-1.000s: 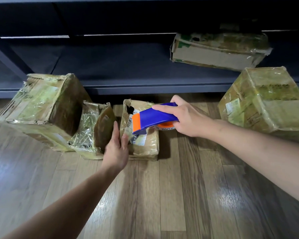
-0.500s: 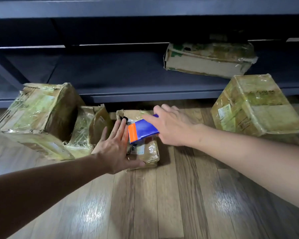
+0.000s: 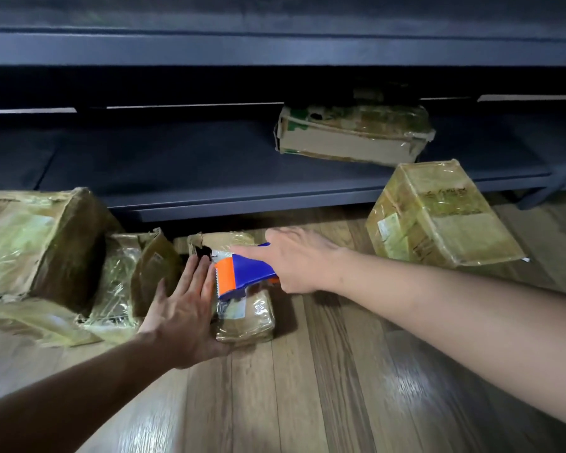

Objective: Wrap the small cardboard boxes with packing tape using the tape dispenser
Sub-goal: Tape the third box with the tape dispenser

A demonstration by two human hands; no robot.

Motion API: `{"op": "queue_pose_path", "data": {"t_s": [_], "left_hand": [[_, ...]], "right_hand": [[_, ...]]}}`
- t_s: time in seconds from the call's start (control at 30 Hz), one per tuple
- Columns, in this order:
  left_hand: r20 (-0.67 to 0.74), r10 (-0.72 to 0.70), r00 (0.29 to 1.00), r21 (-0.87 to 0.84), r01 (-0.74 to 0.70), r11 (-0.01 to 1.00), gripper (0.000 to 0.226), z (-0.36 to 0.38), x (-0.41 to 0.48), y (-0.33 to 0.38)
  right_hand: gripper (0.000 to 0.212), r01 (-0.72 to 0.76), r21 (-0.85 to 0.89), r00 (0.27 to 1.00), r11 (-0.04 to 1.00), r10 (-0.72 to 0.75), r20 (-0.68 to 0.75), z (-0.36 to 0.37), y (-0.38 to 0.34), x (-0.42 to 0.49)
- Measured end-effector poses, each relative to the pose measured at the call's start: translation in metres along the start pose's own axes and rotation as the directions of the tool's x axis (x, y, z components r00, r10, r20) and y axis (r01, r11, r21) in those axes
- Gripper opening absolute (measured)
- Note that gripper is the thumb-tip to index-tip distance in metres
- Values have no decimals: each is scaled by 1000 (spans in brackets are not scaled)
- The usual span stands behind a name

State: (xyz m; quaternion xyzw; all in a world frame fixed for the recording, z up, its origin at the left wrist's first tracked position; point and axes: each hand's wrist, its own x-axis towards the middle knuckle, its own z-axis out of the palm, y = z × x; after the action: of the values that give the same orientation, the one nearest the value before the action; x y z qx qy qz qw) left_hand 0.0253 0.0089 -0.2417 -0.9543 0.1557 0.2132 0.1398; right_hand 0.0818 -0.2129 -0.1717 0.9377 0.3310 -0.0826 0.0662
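Kneeling over the wooden floor [image 3: 307, 403], the person has the small cardboard box [image 3: 245, 322] lying flat just in front of the dark shelf unit [image 3: 209, 178]. The left hand [image 3: 183, 308] is laid against the box's left side, fingers straight and spread, bracing rather than gripping. The right hand [image 3: 303, 259] is wrapped round the handle of the blue-and-orange tape dispenser [image 3: 242, 273], whose toothed orange end sits on the box's top face.

From where I stand, this looks like a strip being laid mid-wrap. The box already shines with clear tape along its near end, but a torn, dark gap shows at its far left corner, so I'd say it needs more passes.

The other cartons all look glossy with tape too: a big box [image 3: 40, 243] tipped at the left, a crumpled box [image 3: 128, 282] wedged beside it, a box on the right [image 3: 438, 217] well apart, and a flat box [image 3: 350, 134] on the shelf. Whether any of those wants more tape, I can't tell.
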Motion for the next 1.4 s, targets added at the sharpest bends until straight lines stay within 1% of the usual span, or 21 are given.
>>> {"op": "queue_pose_path", "data": {"t_s": [0.2,0.3,0.4,0.5,0.6,0.67,0.77,0.97,1.07,1.13,1.2,1.27,1.4], "left_hand": [[40,8,999,21,-9,1000,142,-4,0,-3],[53,13,999,0,-13,1000,143,-2,0,-5],[69,18,997,-35,-16,999,149,-1,3,-5],[59,17,998,-67,-13,998,154,1,6,-5],[17,10,1000,-91,-8,996,156,6,4,-5],[-1,14,1000,-88,-14,996,155,6,4,-6],[13,32,999,-61,-31,998,151,5,4,-7],[48,52,997,-40,-50,998,148,1,5,-9],[64,61,996,-31,-59,998,149,0,3,-11],[51,60,997,-40,-58,998,147,1,3,-13],[39,60,997,-66,-57,996,147,2,3,-14],[33,58,998,-80,-55,995,148,4,5,-12],[58,51,997,-113,-45,993,155,-1,3,-10]], "right_hand": [[82,37,100,999,994,-38,14,8,25,-9],[81,-1,98,1000,995,0,15,14,53,-24],[82,-46,77,999,996,45,16,26,60,-38],[84,-56,101,998,993,57,-7,38,55,-40],[82,-59,166,997,984,65,-32,42,61,-42],[77,-37,217,998,975,47,-43,39,64,-44],[74,-8,253,997,967,28,-76,33,65,-43],[76,-56,257,998,965,60,-11,38,66,-64],[76,-55,266,998,962,55,8,43,68,-67],[73,-97,265,995,959,93,28,43,85,-74],[75,-172,271,985,947,161,62,49,98,-84],[79,-203,230,979,952,188,82,58,99,-88],[84,-190,136,980,972,180,85,76,90,-82]]}}
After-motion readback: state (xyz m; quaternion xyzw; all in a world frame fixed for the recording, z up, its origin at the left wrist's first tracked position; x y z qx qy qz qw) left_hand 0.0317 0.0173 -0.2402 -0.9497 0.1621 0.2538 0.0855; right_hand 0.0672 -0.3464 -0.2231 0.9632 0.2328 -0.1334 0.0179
